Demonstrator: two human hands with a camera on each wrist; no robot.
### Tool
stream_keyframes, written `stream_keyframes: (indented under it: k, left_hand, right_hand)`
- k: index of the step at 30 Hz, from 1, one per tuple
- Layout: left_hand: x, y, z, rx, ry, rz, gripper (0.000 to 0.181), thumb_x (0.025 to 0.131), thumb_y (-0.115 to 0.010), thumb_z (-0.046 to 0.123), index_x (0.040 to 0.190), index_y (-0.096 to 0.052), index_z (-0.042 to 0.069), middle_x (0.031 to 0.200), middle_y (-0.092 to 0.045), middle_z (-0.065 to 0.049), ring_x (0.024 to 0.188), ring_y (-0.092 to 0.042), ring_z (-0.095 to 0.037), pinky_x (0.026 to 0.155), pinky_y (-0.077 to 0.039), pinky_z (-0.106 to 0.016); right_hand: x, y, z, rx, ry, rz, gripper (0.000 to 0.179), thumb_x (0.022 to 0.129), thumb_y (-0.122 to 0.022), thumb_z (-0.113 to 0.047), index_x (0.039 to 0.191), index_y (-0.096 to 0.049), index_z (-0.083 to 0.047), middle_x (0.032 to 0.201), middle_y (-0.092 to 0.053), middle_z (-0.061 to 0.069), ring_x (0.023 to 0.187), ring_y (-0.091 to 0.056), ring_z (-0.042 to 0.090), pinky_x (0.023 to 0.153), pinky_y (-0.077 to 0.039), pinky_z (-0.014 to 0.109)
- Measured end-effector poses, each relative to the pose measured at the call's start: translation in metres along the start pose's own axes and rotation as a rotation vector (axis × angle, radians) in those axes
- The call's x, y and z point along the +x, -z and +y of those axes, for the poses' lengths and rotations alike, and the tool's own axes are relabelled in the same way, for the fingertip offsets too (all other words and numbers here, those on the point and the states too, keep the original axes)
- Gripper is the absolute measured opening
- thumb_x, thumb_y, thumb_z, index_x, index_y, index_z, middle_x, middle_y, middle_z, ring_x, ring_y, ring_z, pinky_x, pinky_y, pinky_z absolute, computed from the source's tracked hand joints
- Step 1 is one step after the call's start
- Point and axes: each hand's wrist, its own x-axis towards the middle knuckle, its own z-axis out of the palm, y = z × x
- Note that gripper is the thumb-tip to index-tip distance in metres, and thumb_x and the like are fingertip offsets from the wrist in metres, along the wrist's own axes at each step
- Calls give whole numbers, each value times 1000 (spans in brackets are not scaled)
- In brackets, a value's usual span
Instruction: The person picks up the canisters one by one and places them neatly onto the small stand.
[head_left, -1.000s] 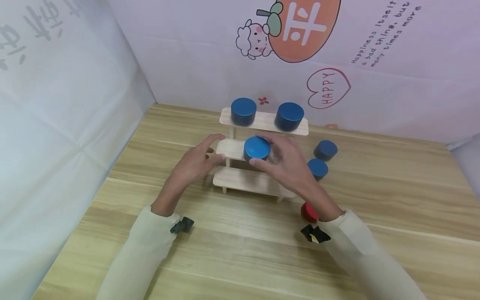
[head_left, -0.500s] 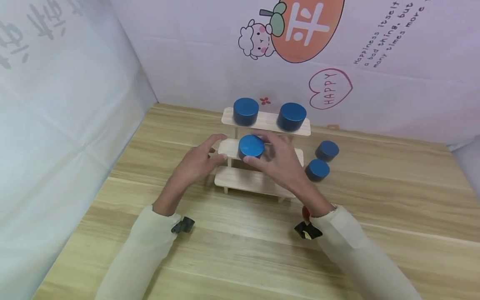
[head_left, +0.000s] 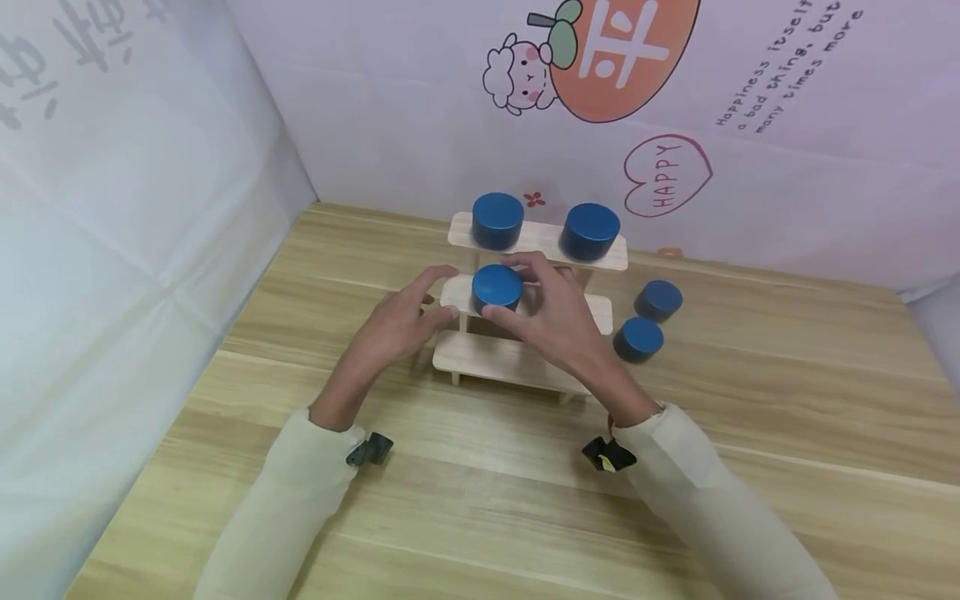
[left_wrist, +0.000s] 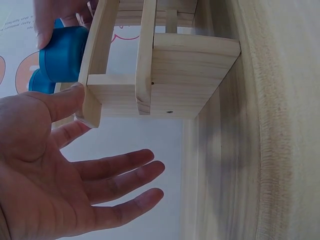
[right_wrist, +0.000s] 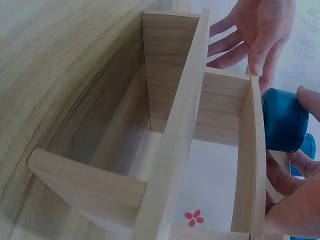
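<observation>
A small three-tier wooden shelf (head_left: pixel 487 354) stands on the table. In the head view my left hand (head_left: pixel 397 325) is at the left end of its middle tier; in the left wrist view the thumb and index finger pinch that end, the other fingers extended. My right hand (head_left: pixel 555 312) grips a blue round tin (head_left: pixel 497 286), thumb in front and fingers behind. This tin (right_wrist: pixel 284 120) sits right at the middle tier's surface in the right wrist view. On the top tier are a left blue tin (head_left: pixel 497 221) and a right blue tin (head_left: pixel 591 231).
Right of the shelf, a rear blue tin (head_left: pixel 659 300) and a front blue tin (head_left: pixel 639 339) stand on the wooden table (head_left: pixel 465 517). A sliver of something red shows beside the right cuff. A printed white cloth (head_left: pixel 405 108) hangs behind.
My right hand has brought the blue tin leftward along the middle tier, close to its left end. The left hand has stayed at the shelf's end. The red object is now mostly covered by the right sleeve.
</observation>
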Motion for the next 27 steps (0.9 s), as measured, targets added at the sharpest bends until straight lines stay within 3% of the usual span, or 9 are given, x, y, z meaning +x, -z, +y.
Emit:
stream_keyframes:
  k: [8, 14, 27]
  left_hand:
    - [0, 0, 0, 0, 8, 4, 54, 103, -56, 35, 153, -37, 28, 141, -54, -17, 130, -50, -35, 92, -47, -59]
    - [-1, 0, 0, -1, -22, 11, 54, 103, -58, 33, 152, -37, 27, 141, -54, -17, 129, -51, -36, 91, -48, -58]
    - [-2, -1, 1, -4, -27, 20, 55, 102, -59, 32, 152, -38, 25, 139, -56, -18, 129, -51, -36, 90, -49, -58]
  right_hand:
    - [3, -6, -2, 14, -21, 18, 62, 85, -80, -41, 136, -54, -17, 131, -61, 15, 127, -45, 34, 103, -34, 58]
    - [3, -10, -3, 19, -10, 50, 62, 84, -82, -36, 136, -55, -16, 128, -63, 16, 125, -45, 35, 100, -35, 57]
    - [2, -13, -3, -3, 3, 104, 66, 81, -86, -37, 135, -58, -14, 122, -67, 15, 125, -46, 35, 103, -27, 58]
